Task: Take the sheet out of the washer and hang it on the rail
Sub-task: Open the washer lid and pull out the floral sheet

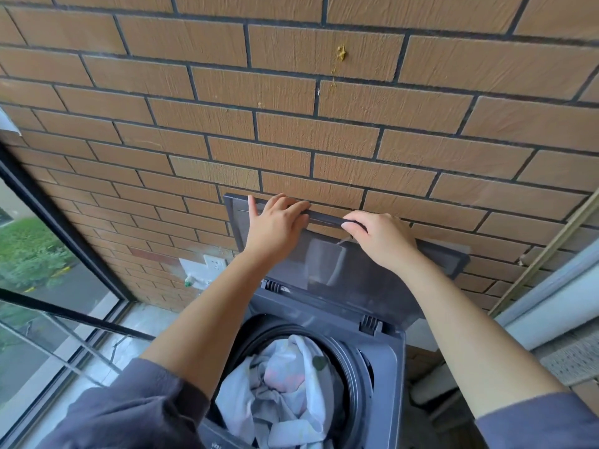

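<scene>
Head view, one washer (387, 367), one raised lid (340, 270), one bunched sheet (282, 393) in drum, left hand (275, 223) and right hand (381, 238) both gripping lid's far edge, arms outstretched

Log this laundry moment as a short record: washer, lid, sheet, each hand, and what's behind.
washer: dark grey top-loader, drum open
lid: raised, close to the brick wall
sheet: pale, crumpled in the drum, untouched
left hand: holds the lid's top edge, thumb spread
right hand: grip on the same edge, fingers curled over it
brick wall: directly behind the washer
socket: white, on the wall left of the lid
</scene>
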{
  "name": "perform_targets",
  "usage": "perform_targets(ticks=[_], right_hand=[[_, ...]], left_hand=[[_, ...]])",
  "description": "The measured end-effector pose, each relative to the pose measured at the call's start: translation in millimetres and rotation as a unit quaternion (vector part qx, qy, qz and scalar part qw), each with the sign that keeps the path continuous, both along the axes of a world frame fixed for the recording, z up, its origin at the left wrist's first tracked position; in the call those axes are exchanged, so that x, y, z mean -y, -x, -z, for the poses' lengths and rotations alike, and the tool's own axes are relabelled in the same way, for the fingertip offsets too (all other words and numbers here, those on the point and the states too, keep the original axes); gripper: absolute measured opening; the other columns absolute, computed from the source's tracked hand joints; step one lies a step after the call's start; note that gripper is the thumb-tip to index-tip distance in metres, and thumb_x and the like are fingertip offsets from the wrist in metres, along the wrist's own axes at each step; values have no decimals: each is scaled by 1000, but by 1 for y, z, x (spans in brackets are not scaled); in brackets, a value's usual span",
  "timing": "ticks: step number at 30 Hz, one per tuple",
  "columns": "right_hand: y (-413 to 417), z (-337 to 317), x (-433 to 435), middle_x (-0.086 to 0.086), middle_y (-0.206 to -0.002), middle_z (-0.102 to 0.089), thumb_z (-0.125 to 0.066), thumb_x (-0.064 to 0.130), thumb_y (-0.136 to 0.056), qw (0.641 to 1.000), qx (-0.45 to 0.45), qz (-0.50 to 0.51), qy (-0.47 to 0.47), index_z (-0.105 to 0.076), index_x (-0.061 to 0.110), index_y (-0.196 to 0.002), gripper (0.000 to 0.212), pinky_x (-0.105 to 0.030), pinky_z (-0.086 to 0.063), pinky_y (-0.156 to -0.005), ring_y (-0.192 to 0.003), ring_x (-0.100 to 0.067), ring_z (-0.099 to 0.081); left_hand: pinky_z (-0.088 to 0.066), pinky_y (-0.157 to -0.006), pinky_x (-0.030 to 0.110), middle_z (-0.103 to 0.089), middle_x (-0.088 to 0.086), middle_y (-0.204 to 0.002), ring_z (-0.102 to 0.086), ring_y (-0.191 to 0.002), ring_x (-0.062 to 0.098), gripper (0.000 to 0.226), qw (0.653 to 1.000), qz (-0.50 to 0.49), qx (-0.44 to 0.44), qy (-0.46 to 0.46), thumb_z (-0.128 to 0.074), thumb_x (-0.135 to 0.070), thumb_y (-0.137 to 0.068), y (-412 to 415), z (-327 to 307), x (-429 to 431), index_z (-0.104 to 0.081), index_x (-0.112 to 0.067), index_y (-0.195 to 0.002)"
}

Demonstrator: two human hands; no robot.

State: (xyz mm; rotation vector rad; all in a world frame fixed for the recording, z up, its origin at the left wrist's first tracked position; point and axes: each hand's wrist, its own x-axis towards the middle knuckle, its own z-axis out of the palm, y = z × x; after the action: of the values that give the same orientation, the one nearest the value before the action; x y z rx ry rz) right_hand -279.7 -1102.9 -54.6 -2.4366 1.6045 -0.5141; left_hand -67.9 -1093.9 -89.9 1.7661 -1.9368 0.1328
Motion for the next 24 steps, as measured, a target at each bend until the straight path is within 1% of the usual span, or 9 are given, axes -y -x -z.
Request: perform_targets(ticks=[3, 6, 12, 16, 18, 19, 21, 23, 24], right_hand=[[1, 0, 8, 3, -110, -70, -40, 46, -98, 1000, 5, 1, -4, -63, 35, -115, 31, -33, -43, -79, -103, -30, -61], [2, -1, 14, 3, -108, -70, -40, 45, -98, 1000, 4, -2, -7, -63, 35, -115, 30, -31, -40, -76, -102, -30, -60], [3, 0, 22, 1, -105, -71, -36, 45, -99, 1000, -8, 0, 0, -62, 35, -115, 32, -32, -40, -77, -100, -31, -61], [3, 3, 26, 2, -105, -71, -34, 48, -99, 1000, -17, 11, 8, -60, 36, -115, 33, -35, -42, -81, -101, -30, -61], [2, 4, 25, 3, -111, -69, -33, 44, -100, 999, -32, 15, 23, -59, 35, -120, 34, -34, -42, -81, -103, -28, -61], [0, 4, 22, 4, -117, -67, -33, 42, -101, 998, -40, 13, 35, -57, 34, -124, 34, -34, -42, -83, -107, -27, -60], [-1, 7, 15, 4, -129, -60, -34, 33, -101, 996, -60, -8, 69, -49, 30, -134, 36, -38, -39, -95, -117, -23, -54], [0, 15, 1, 1, -138, -52, -40, 26, -99, 989, -85, -14, 118, -42, 26, -140, 41, -44, -29, -109, -128, -22, -45], [2, 22, -9, -1, -141, -49, -44, 23, -97, 985, -97, -1, 141, -41, 24, -141, 45, -48, -23, -113, -132, -24, -41]], left_hand=[[-4, -108, 67, -54, -9, -129, -35, -134, 16, 36, 1000, 6, 12, -6, -36, -32, -100, -1, 0, 7, -50, -32, -133], [-4, -108, 67, -51, -7, -133, -32, -137, 18, 40, 999, 10, 26, -17, -35, -29, -99, -1, 0, 13, -45, -32, -137], [-5, -108, 68, -42, -3, -140, -26, -139, 20, 51, 997, 18, 68, -20, -40, -25, -93, -1, 3, 19, -34, -30, -143], [-4, -108, 67, -36, -3, -145, -23, -140, 19, 61, 994, 22, 96, -50, -46, -31, -89, -2, -1, 26, -25, -30, -147], [-4, -109, 67, -34, -3, -146, -21, -141, 19, 68, 992, 24, 109, -60, -50, -36, -87, -3, -3, 27, -21, -30, -148], [-4, -109, 67, -33, -2, -147, -20, -141, 20, 70, 991, 25, 113, -62, -51, -37, -86, -4, -3, 26, -20, -29, -148], [-4, -109, 67, -30, -1, -148, -17, -142, 20, 73, 990, 30, 121, -67, -51, -38, -86, -7, -3, 24, -16, -29, -149], [-2, -109, 66, -26, 0, -151, -12, -144, 21, 76, 988, 31, 128, -75, -51, -39, -87, -8, -4, 21, -10, -30, -150], [-1, -110, 66, -22, 0, -153, -9, -145, 21, 78, 988, 30, 133, -78, -51, -40, -87, -8, -5, 18, -7, -30, -150]])
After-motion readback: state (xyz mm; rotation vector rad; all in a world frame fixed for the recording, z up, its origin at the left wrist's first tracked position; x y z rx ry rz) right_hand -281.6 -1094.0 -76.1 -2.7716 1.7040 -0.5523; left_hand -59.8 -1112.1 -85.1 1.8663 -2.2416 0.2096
